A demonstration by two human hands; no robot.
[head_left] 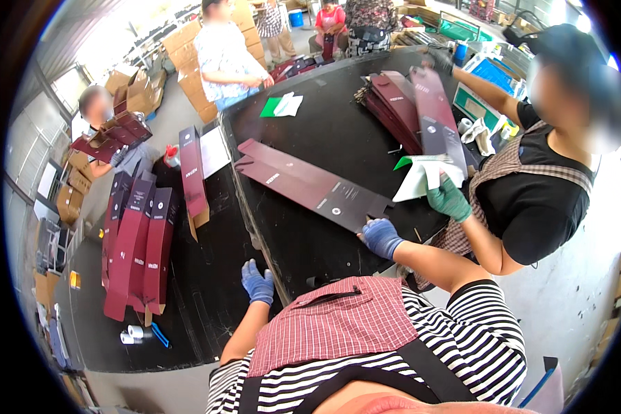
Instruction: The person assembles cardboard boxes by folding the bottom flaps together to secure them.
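My right hand (381,237), in a blue glove, grips the near corner of a long flat maroon carton blank (310,185) that lies across the black table (338,131). My left hand (258,283), also in a blue glove, hangs by the table's near edge with fingers curled and nothing in it. Across from me a co-worker's green-gloved hand (450,199) holds a white and green sheet (421,176), and their other arm reaches to a pile of maroon blanks (400,103).
Several folded maroon boxes (139,241) lie on a lower black table at my left, with tape rolls (132,334) near its front. Another box (192,176) stands beside a white sheet. More people work at the far end among stacked brown cartons (186,41).
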